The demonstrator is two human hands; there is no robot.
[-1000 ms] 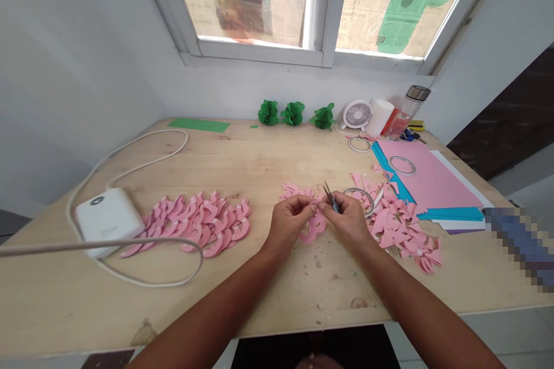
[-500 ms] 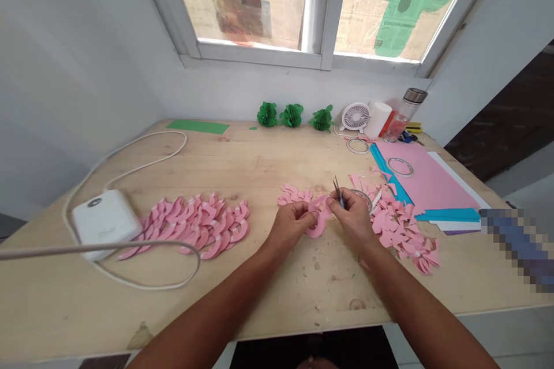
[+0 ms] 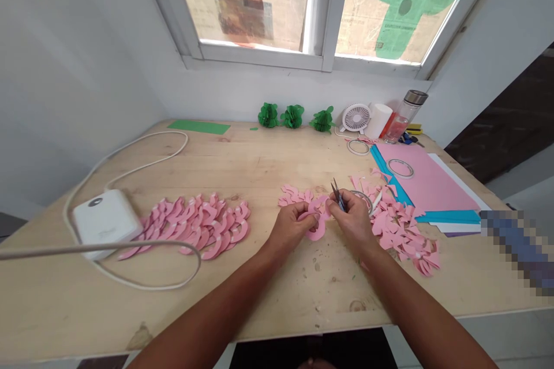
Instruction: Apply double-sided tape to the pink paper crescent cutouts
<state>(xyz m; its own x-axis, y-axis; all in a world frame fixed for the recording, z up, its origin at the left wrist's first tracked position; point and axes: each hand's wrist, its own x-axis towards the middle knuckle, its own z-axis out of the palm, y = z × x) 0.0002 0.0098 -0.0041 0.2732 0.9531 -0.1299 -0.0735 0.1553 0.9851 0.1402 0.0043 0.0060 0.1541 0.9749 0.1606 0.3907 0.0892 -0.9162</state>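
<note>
A curved pink paper piece (image 3: 317,233) is pinched between the thumb and fingers of my left hand (image 3: 291,227). My right hand (image 3: 354,218) touches the same piece at its upper right with thumb and fingertip. Small scissors (image 3: 337,195) are also in my right hand, their blades pointing up and away and slightly apart. Just behind my left hand lie small pink cutouts (image 3: 296,194). Pink paper scraps (image 3: 400,228) are heaped to the right of my right hand, and a tape roll beside it is partly hidden.
Pink curved shapes (image 3: 208,225) lie in overlapping rows at left, beside a white device (image 3: 105,220) with a looping cable. Stacked coloured sheets (image 3: 437,181) are at right. Green paper balls (image 3: 292,116), a fan (image 3: 356,118) and a bottle (image 3: 405,115) stand along the back.
The scissor blades have opened a little and tilted slightly left. The pink piece has turned slightly between my hands. The view has shifted very slightly.
</note>
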